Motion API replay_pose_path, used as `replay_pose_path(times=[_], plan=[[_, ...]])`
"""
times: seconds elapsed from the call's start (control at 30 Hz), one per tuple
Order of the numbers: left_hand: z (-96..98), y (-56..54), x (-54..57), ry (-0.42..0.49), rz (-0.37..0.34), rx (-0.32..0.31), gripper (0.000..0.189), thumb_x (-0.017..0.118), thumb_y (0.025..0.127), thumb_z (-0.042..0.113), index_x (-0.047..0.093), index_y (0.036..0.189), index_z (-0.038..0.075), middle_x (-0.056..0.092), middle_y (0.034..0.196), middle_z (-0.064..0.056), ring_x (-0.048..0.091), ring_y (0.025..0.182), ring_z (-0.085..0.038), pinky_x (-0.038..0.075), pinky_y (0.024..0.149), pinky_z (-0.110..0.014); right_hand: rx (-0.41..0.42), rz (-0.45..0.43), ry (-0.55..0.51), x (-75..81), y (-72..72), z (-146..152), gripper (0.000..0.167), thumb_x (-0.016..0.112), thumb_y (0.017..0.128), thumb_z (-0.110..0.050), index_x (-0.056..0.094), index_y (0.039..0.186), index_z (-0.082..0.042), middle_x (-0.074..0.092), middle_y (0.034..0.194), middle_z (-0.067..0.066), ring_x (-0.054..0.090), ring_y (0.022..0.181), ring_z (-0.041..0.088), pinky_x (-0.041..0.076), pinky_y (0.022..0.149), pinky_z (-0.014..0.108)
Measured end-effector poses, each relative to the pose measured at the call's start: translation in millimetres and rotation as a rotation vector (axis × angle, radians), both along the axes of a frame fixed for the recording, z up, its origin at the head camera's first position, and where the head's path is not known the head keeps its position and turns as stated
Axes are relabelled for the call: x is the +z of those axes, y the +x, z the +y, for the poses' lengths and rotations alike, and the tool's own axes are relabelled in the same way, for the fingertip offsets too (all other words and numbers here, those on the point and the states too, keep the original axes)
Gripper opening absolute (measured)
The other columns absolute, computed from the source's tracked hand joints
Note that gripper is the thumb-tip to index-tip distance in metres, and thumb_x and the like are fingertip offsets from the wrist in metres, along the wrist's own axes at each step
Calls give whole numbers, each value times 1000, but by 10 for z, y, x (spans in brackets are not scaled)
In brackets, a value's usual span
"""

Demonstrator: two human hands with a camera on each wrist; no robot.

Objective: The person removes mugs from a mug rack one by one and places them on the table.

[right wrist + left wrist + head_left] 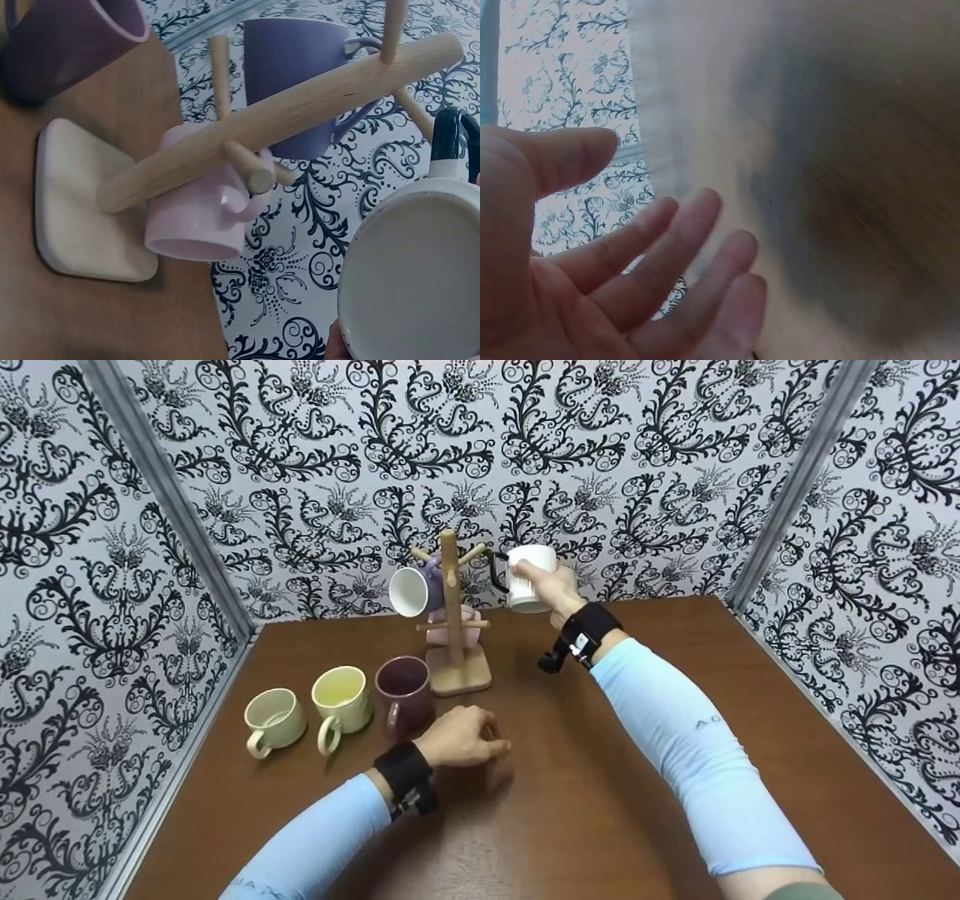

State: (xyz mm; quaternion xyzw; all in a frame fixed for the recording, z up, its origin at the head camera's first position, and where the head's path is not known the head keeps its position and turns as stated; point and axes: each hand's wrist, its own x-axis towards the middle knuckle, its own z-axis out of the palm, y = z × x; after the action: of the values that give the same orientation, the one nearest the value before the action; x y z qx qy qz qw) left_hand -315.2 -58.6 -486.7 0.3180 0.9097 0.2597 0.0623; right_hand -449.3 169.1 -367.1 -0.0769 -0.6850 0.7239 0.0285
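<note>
— Where the row begins, at left, what stands?
— Cream mug (283, 733), yellow mug (352, 716), maroon mug (414, 712), upright on the brown table (570, 810); next, wooden rack (449, 600), purple mug (414, 591) hung high, pink mug (199, 221) hung low.
— Hands?
— Left hand (461, 739) before the rack, slack, holding nothing; rightmost, right hand (555, 589), gripping the white mug (525, 596); mug raised just right of the rack's top, black handle (446, 139) toward it.

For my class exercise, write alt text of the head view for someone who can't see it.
A person's right grip holds a black-handled white mug beside a wooden stand, where a purple mug hangs and a pink mug shows behind the post. The empty left grip is near a maroon mug and two pale mugs on a brown table.
</note>
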Motion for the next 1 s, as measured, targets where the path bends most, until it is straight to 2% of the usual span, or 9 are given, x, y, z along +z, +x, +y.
replay_pose_path(times=[0.13, 0.27, 0.43, 0.57, 0.67, 0.8, 0.9, 1.0], plan=[[-23, -62, -10, 108, -66, -11, 24, 77, 101, 36, 83, 104, 13, 85, 88, -1, 73, 77, -9, 59, 76, -31, 22, 36, 21, -82, 13, 34, 77, 86, 95, -27, 47, 156, 1, 73, 120, 12, 78, 91, 20, 70, 79, 32], [-28, -111, -28, 201, -79, 5, 24, 77, 100, 33, 83, 107, 11, 85, 93, -4, 70, 79, -7, 59, 79, -31, 46, 55, 23, -168, 58, 79, 79, 86, 95, -23, 45, 159, -1, 72, 126, 14, 78, 91, 20, 70, 79, 33], [3, -108, 2, 326, -84, 63, 22, 76, 101, 27, 83, 107, 8, 84, 100, -9, 71, 86, -12, 59, 85, -32, 64, 80, 75, -258, 122, 125, 82, 86, 93, -21, 44, 161, -4, 66, 136, 16, 77, 94, 20, 70, 79, 32], [37, -102, 42, 480, -140, 122, 19, 74, 103, 19, 82, 107, 2, 82, 99, -23, 76, 85, -27, 58, 76, -25, 54, 95, 136, -304, 179, 155, 83, 88, 92, -22, 44, 159, -1, 64, 138, 17, 74, 98, 20, 69, 79, 30], [57, -124, 50, 582, -168, 151, 20, 72, 105, 16, 80, 107, -1, 80, 98, -30, 76, 79, -26, 58, 71, -23, 43, 97, 178, -337, 219, 186, 83, 89, 92, -24, 45, 158, 2, 64, 137, 16, 72, 98, 18, 68, 79, 28], [91, -149, 42, 660, -192, 182, 21, 71, 106, 17, 79, 108, -3, 79, 92, -20, 68, 73, -7, 60, 72, -29, 62, 100, 230, -387, 277, 240, 81, 88, 92, -24, 46, 156, 2, 64, 136, 16, 72, 99, 19, 68, 79, 27], [114, -154, 27, 706, -246, 215, 22, 72, 106, 17, 78, 110, -4, 79, 92, -11, 70, 73, -9, 60, 69, -31, 92, 109, 282, -425, 328, 284, 80, 89, 91, -24, 47, 155, 2, 64, 137, 18, 70, 103, 21, 67, 80, 26], [135, -163, 43, 752, -282, 257, 24, 72, 106, 18, 77, 114, -4, 80, 97, -16, 74, 74, -16, 59, 65, -28, 116, 126, 315, -441, 363, 314, 83, 91, 89, -23, 48, 156, 2, 64, 139, 20, 67, 110, 23, 66, 84, 27]])
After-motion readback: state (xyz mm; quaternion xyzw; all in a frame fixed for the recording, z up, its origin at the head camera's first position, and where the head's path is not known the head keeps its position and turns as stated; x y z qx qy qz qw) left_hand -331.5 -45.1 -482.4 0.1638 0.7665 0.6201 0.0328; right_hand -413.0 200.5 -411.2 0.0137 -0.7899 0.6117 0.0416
